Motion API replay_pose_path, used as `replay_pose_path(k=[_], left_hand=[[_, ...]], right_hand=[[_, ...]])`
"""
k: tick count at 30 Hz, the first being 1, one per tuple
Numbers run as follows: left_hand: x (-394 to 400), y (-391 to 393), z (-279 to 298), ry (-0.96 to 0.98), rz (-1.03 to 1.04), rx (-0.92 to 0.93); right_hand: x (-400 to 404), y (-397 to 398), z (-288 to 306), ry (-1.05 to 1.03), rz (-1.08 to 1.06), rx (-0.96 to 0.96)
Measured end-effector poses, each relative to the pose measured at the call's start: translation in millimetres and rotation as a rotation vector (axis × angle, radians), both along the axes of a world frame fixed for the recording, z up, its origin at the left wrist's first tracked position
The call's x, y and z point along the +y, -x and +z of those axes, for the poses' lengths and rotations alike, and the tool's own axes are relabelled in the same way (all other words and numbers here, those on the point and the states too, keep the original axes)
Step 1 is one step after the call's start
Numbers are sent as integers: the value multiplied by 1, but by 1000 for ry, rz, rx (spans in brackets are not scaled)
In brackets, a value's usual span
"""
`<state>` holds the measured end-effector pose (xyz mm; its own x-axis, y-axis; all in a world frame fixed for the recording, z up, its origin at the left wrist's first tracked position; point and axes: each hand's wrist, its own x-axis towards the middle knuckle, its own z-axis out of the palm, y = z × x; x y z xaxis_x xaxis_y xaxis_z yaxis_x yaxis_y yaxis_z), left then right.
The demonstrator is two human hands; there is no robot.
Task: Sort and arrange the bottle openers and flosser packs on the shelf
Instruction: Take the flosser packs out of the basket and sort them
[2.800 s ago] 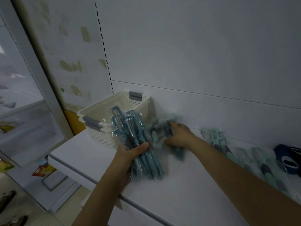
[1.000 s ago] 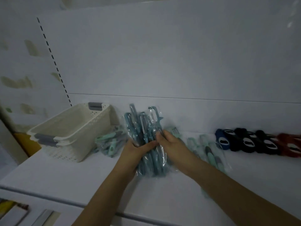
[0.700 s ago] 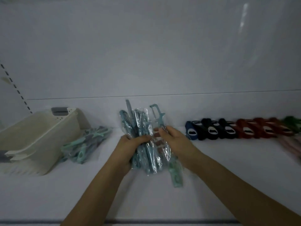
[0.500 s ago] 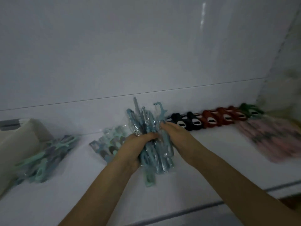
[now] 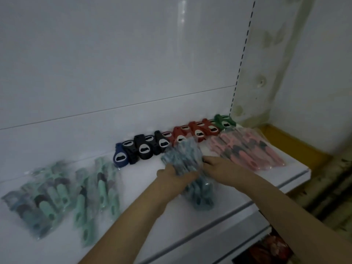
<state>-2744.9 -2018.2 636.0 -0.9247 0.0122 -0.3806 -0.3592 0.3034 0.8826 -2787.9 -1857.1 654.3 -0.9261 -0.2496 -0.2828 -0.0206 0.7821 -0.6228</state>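
Left hand (image 5: pixel 172 175): fingers curled round the left side of a bundle of blue flosser packs (image 5: pixel 187 168), thumb over the top of it.
Right hand (image 5: pixel 219 167): holding the same bundle from its right side; the fingertips are hidden behind the packs, so how tightly they close cannot be told.
Blue flosser packs: blurred, in clear wrap, low over the middle of the shelf (image 5: pixel 190 221), their near ends at or just above its top, just in front of the bottle openers.
Bottle openers (image 5: pixel 144 148): one row along the far edge against the back panel; from left to right one blue, several black, several red (image 5: pixel 198 131), one green (image 5: pixel 223 121) at the far right.
Pink flosser packs (image 5: pixel 247 149): lying flat at the right end of the shelf, just right of the held bundle.
Mint-green flosser packs (image 5: pixel 99 185): flat on the left part of the shelf.
Mixed green and dark packs (image 5: pixel 38 199): a looser pile at the far left, just beside the mint ones.
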Motion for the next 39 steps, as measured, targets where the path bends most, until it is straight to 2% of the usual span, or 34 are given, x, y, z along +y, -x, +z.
replay_pose_path(k=[2,3,6,8,11,15,17,22,24,26,28,30,32,34,36,39], left_hand=[[-3,-7,-6,271,-25,6],[-3,-10,-8,337,-6,27],[0,-19,-12,377,88,93],[2,-20,-15,454,118,111],[1,-22,-26,573,52,251],[-7,-32,-30,521,26,312],[-17,-39,-26,524,102,380],[-78,-58,-19,781,412,665],[-119,-71,-23,937,515,632],[-162,-87,-31,1073,554,457],[-197,-108,-41,1078,505,226],[-222,-127,-54,1073,383,114],[-243,-148,-56,1065,336,123],[-261,-165,-52,992,353,156],[-272,-178,-44,924,371,171],[-294,-187,-38,912,489,223]], right_hand=[[6,6,-2,-40,0,29],[8,8,-2,-11,-5,28],[13,16,-5,192,-68,-15],[14,24,-11,112,-15,13],[9,32,-25,-70,127,155],[2,33,-27,-298,183,242],[-5,33,-15,-373,152,289],[-76,27,31,-224,178,581],[-118,13,37,-81,319,615],[-159,-5,30,-21,509,562],[-197,-23,16,-53,682,493],[-228,-35,2,-117,839,485],[-258,-46,-8,-201,1006,488],[-285,-54,-17,-214,1069,476],[-308,-59,-27,-169,1021,525],[-333,-63,-34,-213,932,669]])
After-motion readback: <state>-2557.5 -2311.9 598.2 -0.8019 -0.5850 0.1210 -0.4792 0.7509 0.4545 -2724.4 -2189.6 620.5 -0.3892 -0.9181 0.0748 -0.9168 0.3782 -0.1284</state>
